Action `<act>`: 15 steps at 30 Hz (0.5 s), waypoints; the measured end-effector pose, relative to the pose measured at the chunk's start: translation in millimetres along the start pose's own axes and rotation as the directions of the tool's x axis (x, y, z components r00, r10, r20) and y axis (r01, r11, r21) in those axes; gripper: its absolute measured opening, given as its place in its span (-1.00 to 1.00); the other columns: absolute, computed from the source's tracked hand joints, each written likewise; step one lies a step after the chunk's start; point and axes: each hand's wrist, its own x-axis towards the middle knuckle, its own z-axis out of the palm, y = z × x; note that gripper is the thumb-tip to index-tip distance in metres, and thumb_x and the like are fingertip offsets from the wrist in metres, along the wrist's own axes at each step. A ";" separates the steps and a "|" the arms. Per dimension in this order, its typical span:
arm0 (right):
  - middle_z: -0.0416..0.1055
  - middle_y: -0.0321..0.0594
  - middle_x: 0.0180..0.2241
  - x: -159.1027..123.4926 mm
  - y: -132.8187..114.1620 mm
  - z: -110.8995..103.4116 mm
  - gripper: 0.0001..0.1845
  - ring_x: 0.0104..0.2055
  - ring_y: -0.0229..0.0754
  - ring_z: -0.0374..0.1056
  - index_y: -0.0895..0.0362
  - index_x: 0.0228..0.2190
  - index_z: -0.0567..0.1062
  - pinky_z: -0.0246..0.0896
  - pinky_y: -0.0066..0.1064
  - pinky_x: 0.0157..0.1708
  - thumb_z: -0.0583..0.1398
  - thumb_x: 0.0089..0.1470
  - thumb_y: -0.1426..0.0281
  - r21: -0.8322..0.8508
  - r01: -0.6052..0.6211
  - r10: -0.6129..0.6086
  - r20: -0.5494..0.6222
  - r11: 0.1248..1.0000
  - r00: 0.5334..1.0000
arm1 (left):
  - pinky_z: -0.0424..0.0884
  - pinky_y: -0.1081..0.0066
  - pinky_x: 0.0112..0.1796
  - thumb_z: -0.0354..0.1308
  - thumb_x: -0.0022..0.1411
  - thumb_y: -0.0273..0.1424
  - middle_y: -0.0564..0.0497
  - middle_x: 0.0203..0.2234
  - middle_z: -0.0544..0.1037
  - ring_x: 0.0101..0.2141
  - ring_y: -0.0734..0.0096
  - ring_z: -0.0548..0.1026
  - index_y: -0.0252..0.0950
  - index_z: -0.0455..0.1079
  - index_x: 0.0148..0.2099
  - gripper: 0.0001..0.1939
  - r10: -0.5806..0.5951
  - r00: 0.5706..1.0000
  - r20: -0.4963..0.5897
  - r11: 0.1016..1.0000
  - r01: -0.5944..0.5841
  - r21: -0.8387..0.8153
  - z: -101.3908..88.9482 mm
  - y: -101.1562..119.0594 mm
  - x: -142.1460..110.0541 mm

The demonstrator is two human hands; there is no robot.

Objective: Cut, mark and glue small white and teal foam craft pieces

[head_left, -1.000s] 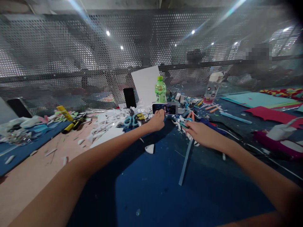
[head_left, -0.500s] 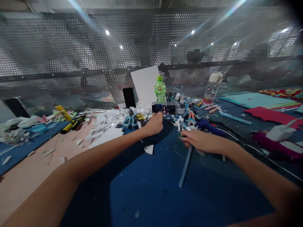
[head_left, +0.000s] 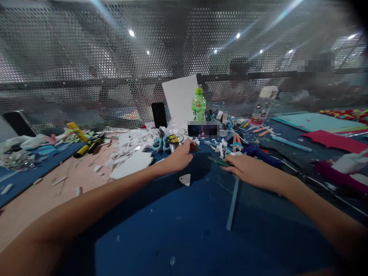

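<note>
My left hand (head_left: 180,156) is closed in a pinch just right of the wire spool (head_left: 174,140). Something small and dark shows at its fingertips, too small to name. A slim green tool with pointed grey tips (head_left: 220,161) is gripped in my right hand (head_left: 243,168), its points toward my left hand. Whether these are scissors or tweezers I cannot tell. Below my right hand lies a flat blue-grey strip (head_left: 233,205). Between the hands, nearer to me, rests a small white rounded piece (head_left: 185,179) with a hole.
Behind the hands stand a phone with a lit screen (head_left: 198,130), a green bottle (head_left: 198,105) and a dark phone (head_left: 159,115). White scraps (head_left: 133,143) and blue-handled scissors (head_left: 157,144) lie left. A blue glue gun (head_left: 258,151) and cables lie right.
My right hand has turned, so the green tool's points now show. My left hand has drawn back slightly from the lit phone. The view has shifted a little.
</note>
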 end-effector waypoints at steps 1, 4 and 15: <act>0.38 -0.13 -0.49 0.4 -2.7 1.3 -0.76 -0.48 -0.12 0.31 0.17 -0.19 0.31 0.05 -0.37 -0.54 -0.01 0.14 0.33 -0.036 -0.012 0.011 -0.024 0.999 1.000 | 0.35 0.27 -0.13 -0.11 0.00 -0.65 -0.16 -0.16 0.42 -0.14 0.31 0.42 -0.31 0.10 -0.14 -0.67 -0.001 1.000 0.028 0.999 0.003 -0.048 -2.4 -1.0 -0.6; 0.38 -0.12 -0.45 1.0 -8.7 5.1 -0.70 -0.48 -0.16 0.31 0.20 -0.07 0.27 0.06 -0.39 -0.54 -0.04 0.16 0.40 -0.184 0.018 -0.035 -0.090 0.983 0.995 | 0.37 0.32 -0.16 -0.08 -0.04 -0.63 -0.18 -0.16 0.43 -0.13 0.32 0.43 -0.31 0.08 -0.16 -0.67 -0.013 0.996 0.085 0.987 0.026 -0.157 -6.7 -4.4 1.3; 0.22 -0.07 -0.19 9.7 -18.1 21.4 -0.69 -0.54 -0.33 0.21 0.10 -0.17 0.48 0.04 -0.45 -0.59 0.00 0.18 0.35 -0.440 0.036 -0.125 -0.176 0.897 0.976 | 0.35 0.28 -0.30 -0.08 -0.10 -0.60 -0.21 -0.24 0.45 -0.20 0.20 0.44 -0.32 0.10 -0.21 -0.68 -0.092 0.991 0.099 0.970 0.112 -0.218 2.2 -19.3 7.6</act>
